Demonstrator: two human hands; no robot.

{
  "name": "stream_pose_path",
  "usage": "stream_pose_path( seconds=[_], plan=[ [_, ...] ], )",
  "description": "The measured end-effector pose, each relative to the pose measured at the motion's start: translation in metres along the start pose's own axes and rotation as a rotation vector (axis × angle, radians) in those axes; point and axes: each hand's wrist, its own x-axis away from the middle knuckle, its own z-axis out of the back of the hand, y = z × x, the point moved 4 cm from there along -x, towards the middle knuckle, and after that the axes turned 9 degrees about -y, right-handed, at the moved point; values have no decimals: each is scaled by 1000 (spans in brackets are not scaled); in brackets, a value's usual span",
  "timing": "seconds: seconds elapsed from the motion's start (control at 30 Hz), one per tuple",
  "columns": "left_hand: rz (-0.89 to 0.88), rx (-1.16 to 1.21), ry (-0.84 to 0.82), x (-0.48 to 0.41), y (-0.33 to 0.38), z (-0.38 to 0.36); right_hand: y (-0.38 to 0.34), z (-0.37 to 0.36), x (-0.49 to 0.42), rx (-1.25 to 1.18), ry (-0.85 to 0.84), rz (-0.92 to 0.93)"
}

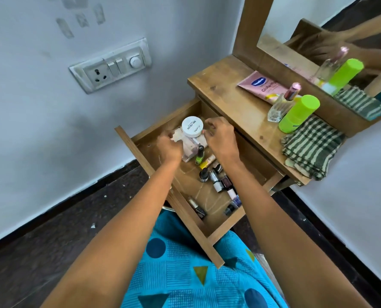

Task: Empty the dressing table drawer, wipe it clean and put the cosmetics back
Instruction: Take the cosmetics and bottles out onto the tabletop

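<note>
1. Drawer [140, 156] is pulled out of the dressing table [227, 94], over my lap, and still has cosmetics in it.
2. Left hand [169, 145] is at the far end of the drawer, fingers clenched round the left edge of a pink box [190, 152]. The fingertips are hidden under the knuckles.
3. Right hand [219, 136] has its fingers curled just beside the right edge of the box and the white jar [192, 126]. I can't tell if it is actually grasping either one.
4. The white jar sits on top of the pink box. The lid print is too small to read properly.
5. A green nail polish [199, 155] lies against the box. More small bottles [218, 181] are scattered down the drawer, some partly covered by my right forearm.
6. On the tabletop are a pink tube [258, 85], a glass bottle [279, 107] and a green bottle [298, 114], close together. A checked cloth [312, 147] lies folded at the near edge.
7. The mirror [318, 30] is cut off by the frame. The reflection is blurry.
8. A switchboard [111, 65] is on the left wall.
</note>
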Motion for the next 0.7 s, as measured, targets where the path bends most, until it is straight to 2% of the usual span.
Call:
stream_pose_path(
  seconds=[0.17, 0.3, 0.5, 0.7],
  plan=[
    [205, 70, -12, -22, -26, -8, 3, -29, -43, 166, -203, -57],
    [242, 108, -9, -27, -31, -12, 8, -46, -59, 272, -313, -108],
    [233, 237, -38, -17, -25, -9, 15, -49, -67, 241, -363, -211],
    [305, 371, -31, -8, -17, -6, 15, -49, -67, 198, -349, -226]
  ],
)
